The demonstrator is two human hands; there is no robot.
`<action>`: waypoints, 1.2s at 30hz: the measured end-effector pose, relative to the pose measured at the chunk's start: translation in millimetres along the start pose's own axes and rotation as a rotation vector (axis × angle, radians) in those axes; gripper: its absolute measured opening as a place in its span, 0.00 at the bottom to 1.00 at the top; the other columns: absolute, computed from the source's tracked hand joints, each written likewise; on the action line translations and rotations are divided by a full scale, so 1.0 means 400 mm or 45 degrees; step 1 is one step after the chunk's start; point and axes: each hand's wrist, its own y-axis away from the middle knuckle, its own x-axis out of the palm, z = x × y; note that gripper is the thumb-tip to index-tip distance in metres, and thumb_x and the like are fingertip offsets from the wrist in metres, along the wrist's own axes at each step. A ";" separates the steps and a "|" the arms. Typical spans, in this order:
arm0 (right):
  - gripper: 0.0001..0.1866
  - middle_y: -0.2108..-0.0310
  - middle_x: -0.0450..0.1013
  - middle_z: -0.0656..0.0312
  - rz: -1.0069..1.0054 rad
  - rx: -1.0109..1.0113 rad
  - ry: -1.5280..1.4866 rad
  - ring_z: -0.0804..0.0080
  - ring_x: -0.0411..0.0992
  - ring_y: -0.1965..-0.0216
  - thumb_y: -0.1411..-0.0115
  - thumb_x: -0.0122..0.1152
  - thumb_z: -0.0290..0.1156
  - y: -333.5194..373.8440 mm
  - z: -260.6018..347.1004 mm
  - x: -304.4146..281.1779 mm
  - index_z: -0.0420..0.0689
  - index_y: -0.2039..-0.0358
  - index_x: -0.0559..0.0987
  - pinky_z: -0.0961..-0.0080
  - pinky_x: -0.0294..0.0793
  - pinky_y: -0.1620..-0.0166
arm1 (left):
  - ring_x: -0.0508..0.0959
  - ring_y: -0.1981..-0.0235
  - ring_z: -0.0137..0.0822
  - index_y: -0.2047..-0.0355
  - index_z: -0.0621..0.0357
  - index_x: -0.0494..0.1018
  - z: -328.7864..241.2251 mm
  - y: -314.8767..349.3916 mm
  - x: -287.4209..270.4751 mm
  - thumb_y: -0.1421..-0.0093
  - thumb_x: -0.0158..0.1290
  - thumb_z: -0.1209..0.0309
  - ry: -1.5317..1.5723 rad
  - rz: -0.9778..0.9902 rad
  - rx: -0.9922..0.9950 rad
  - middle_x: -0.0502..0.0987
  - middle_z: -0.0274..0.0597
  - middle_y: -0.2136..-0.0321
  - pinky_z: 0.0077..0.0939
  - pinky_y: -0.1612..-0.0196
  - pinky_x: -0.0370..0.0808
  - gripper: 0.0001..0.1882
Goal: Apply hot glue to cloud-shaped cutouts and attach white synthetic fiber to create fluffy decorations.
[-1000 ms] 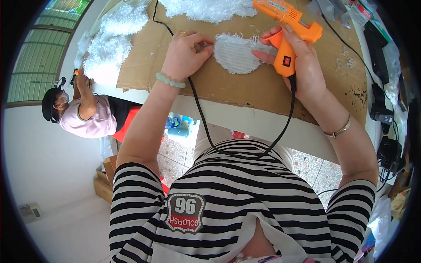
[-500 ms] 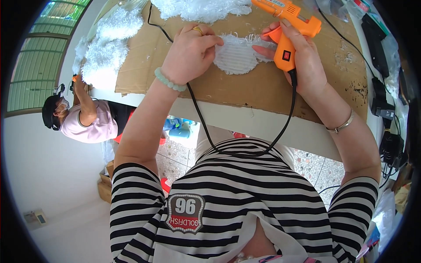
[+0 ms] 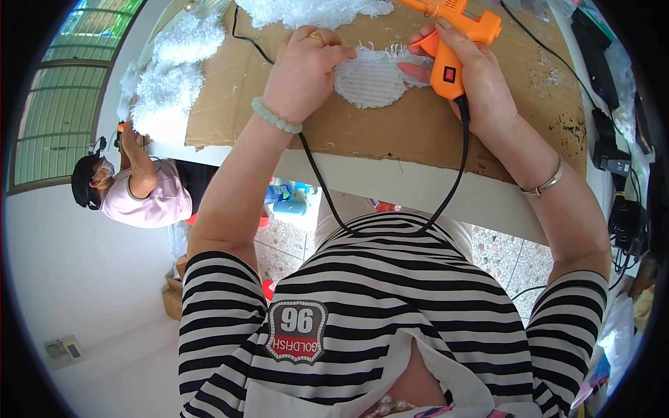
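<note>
Your left fingers, whether pinching I cannot tell, meet the white patch as if steadying it, while your right fingers beside it wrap the orange glue gun.

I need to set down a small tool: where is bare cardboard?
Bare cardboard lies nearside of the white piece, between two runs of black cable; another between left forearm and leftmost fluff. Crowded: far edge with more fluff; right side with adapters.
</note>
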 end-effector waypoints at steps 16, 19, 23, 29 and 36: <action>0.13 0.67 0.73 0.58 -0.179 0.088 -0.076 0.65 0.75 0.70 0.36 0.52 0.33 0.006 0.011 0.026 0.38 0.55 0.71 0.70 0.80 0.64 | 0.73 0.69 0.45 0.76 0.58 0.78 -0.078 0.043 -0.028 0.54 0.59 0.74 0.348 -0.028 -0.543 0.76 0.42 0.77 0.34 0.61 0.70 0.03; 0.13 0.67 0.72 0.57 -0.204 0.116 -0.063 0.65 0.75 0.69 0.36 0.51 0.34 0.009 0.017 0.035 0.38 0.56 0.70 0.70 0.80 0.64 | 0.74 0.68 0.45 0.76 0.58 0.78 -0.084 0.030 -0.023 0.53 0.58 0.73 0.283 0.004 -0.402 0.77 0.41 0.77 0.34 0.60 0.70 0.03; 0.12 0.67 0.72 0.58 -0.184 0.157 -0.014 0.65 0.75 0.70 0.36 0.51 0.34 0.006 0.020 0.030 0.39 0.57 0.71 0.69 0.80 0.64 | 0.74 0.67 0.45 0.74 0.58 0.78 -0.083 0.021 -0.029 0.52 0.57 0.73 0.128 0.057 -0.266 0.77 0.40 0.75 0.34 0.60 0.70 0.04; 0.11 0.68 0.72 0.57 -0.165 0.103 -0.047 0.66 0.74 0.70 0.36 0.51 0.33 0.001 0.015 0.023 0.38 0.59 0.71 0.69 0.81 0.64 | 0.75 0.65 0.44 0.73 0.58 0.78 -0.085 0.030 -0.078 0.51 0.55 0.76 0.642 0.014 -0.770 0.78 0.41 0.73 0.33 0.60 0.71 0.04; 0.11 0.69 0.72 0.57 -0.129 0.080 -0.024 0.67 0.74 0.69 0.35 0.49 0.34 0.005 0.027 0.032 0.38 0.61 0.72 0.68 0.81 0.64 | 0.75 0.66 0.44 0.70 0.59 0.77 -0.097 0.031 -0.042 0.53 0.54 0.78 0.170 0.062 -0.246 0.77 0.44 0.74 0.33 0.61 0.71 0.08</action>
